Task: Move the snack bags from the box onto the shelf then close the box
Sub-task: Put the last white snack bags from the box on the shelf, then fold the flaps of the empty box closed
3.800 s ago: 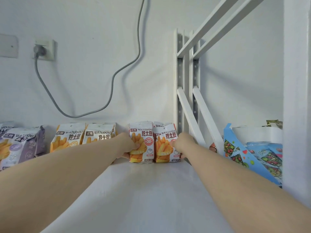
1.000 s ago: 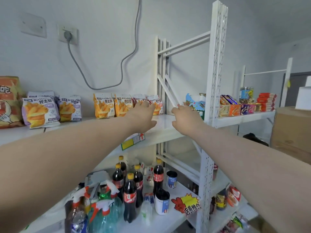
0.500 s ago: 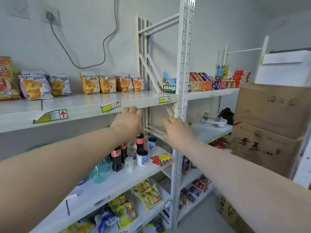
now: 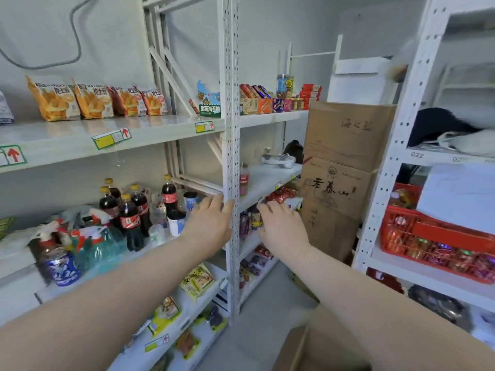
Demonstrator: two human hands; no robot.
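A white metal rack [image 4: 231, 103] is filling the left and centre of the frame, and a second white rack [image 4: 396, 156] is standing along the right edge against pale walls. Stacked brown cartons [image 4: 345, 156] are sitting between the two racks, right of centre. A red basket [image 4: 428, 236] is resting on the right rack. Cola bottles [image 4: 131, 212] are standing on the middle level, left of centre.

The snack bags [image 4: 96, 99] are standing upright in a row at the upper left, at the back of the shelf [image 4: 80, 137]. The box [image 4: 316, 346] is lying open at the bottom right of the frame, partly behind the right forearm.

The left hand [image 4: 211, 223] is reaching forward at the centre, fingers straight and close together, holding nothing. The right hand [image 4: 284, 226] is reaching beside it, fingers straight and slightly spread, also empty.

Half a second ago both hands were up at the shelf's front edge; now they are lower, level with the bottles, and the view has swung down and right, bringing the box into sight.
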